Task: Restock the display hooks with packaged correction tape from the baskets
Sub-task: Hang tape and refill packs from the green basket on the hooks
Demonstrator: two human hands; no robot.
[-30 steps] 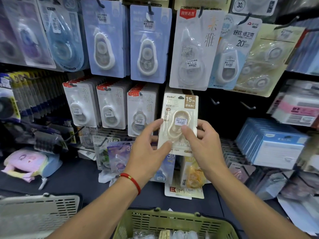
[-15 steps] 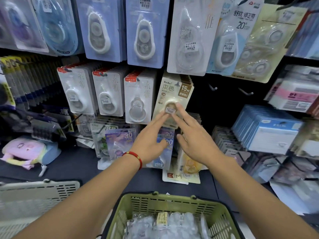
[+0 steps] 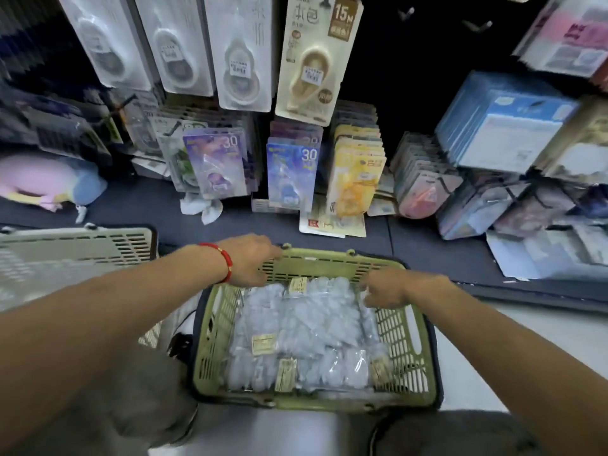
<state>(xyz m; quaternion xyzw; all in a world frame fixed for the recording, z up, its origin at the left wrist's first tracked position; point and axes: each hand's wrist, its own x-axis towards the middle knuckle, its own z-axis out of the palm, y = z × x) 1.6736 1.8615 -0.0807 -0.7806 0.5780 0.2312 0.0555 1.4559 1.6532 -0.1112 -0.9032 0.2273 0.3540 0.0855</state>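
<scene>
A green basket (image 3: 409,327) sits low in front of me, filled with clear-wrapped correction tape packs (image 3: 296,327). My left hand (image 3: 250,261), with a red wrist cord, lies over the basket's far rim, fingers stretched along it. Over the far right corner of the basket is my right hand (image 3: 385,289), its fingers curled down onto the packs; blur hides whether it pinches one. A beige 15 m correction tape pack (image 3: 309,60) hangs on a display hook above, apart from both hands.
White tape packs (image 3: 237,54) hang left of the beige one. Two bare hooks (image 3: 477,26) stick out to its right. Purple, blue and yellow packs (image 3: 291,166) stand on the dark shelf. A white basket (image 3: 75,245) sits at the left. Blue boxes (image 3: 503,126) are stacked right.
Both hands left the beige pack, which now hangs on its hook, and dropped to the green basket. My view tilted down with them.
</scene>
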